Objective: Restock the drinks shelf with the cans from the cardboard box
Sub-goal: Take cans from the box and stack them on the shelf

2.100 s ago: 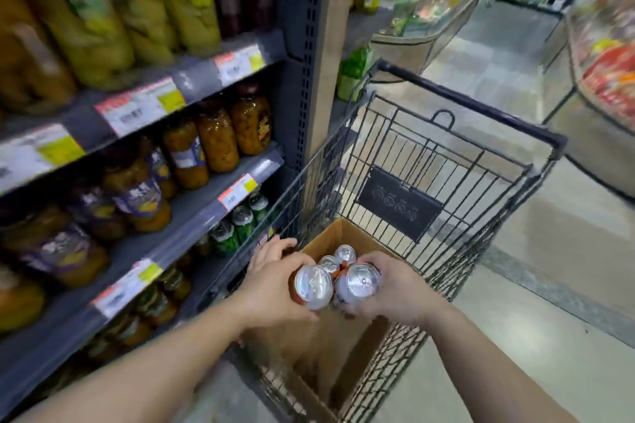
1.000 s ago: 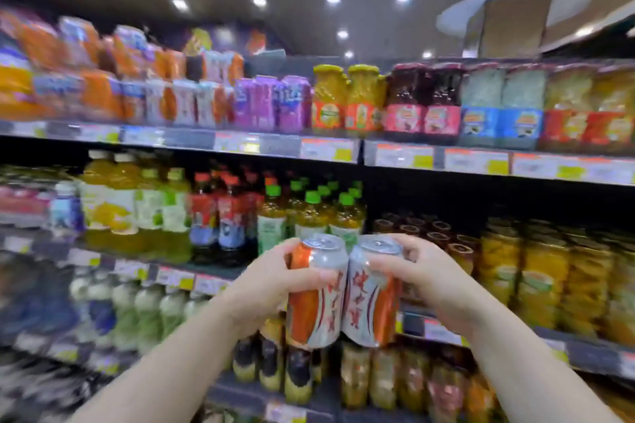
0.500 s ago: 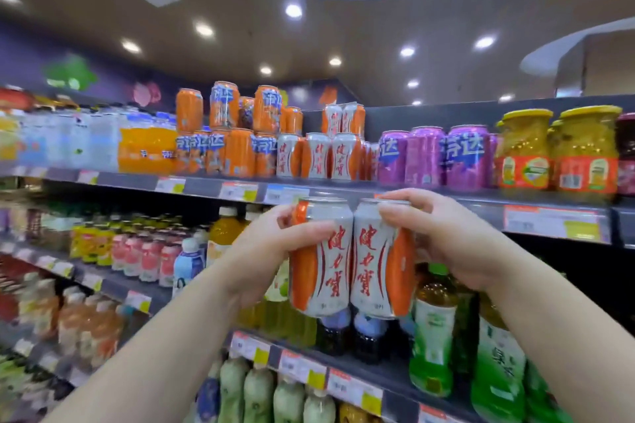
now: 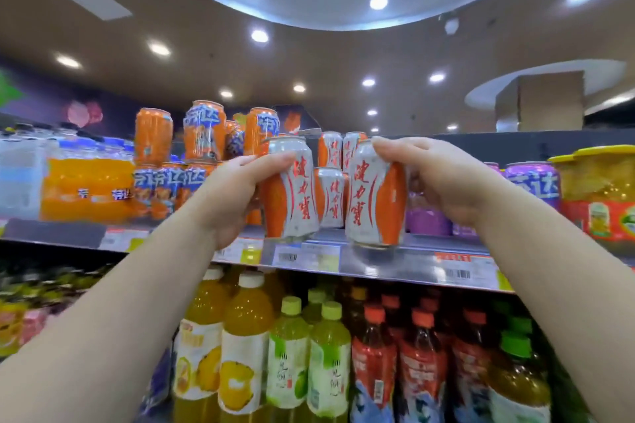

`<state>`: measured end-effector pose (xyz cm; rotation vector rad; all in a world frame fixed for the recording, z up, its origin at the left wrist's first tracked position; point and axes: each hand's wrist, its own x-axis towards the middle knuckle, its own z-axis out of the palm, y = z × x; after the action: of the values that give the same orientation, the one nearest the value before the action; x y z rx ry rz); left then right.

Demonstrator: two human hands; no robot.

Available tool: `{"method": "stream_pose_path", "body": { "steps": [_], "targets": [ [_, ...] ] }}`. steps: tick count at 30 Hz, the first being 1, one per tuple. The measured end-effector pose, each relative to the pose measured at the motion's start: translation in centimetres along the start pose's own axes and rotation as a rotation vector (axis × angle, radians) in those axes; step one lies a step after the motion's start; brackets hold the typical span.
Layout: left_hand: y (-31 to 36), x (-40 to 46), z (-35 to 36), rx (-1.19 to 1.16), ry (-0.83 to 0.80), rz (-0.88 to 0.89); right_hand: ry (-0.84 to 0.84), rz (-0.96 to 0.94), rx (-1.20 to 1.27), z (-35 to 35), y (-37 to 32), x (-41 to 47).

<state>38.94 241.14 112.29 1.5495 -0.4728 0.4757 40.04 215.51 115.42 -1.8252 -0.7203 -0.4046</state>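
Head camera showed each hand clamped around one orange-and-white aluminium can: left hand point(image 4: 226, 199) on the left can point(image 4: 290, 187), right hand point(image 4: 443, 182) on the right can point(image 4: 374, 192), both at the grey metal shelf point(image 4: 378, 259) edge. Full cans likely felt heavy, rigid and slick; mid-body grips suited them. Half a second before, they touched lower down; now they were apart.

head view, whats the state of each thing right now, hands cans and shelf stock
left hand: grips the left can
left can: upright, held at the shelf edge
right hand: grips the right can
right can: slightly tilted, held at the shelf edge
matching cans: upright on the top shelf, stacked two high
bottles: capped, upright on the shelf below
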Motion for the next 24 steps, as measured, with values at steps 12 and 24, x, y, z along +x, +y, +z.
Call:
{"method": "stream_pose_path", "body": {
  "steps": [12,24],
  "targets": [
    [-5.9,8.7,-2.1,0.126,0.052,0.036,0.323,0.172,-0.131,6.8,4.3,7.8],
    [-6.7,7.7,-3.6,0.469,-0.009,0.314,0.211,0.207,-0.25,6.4,4.9,5.4]
  ]
}}
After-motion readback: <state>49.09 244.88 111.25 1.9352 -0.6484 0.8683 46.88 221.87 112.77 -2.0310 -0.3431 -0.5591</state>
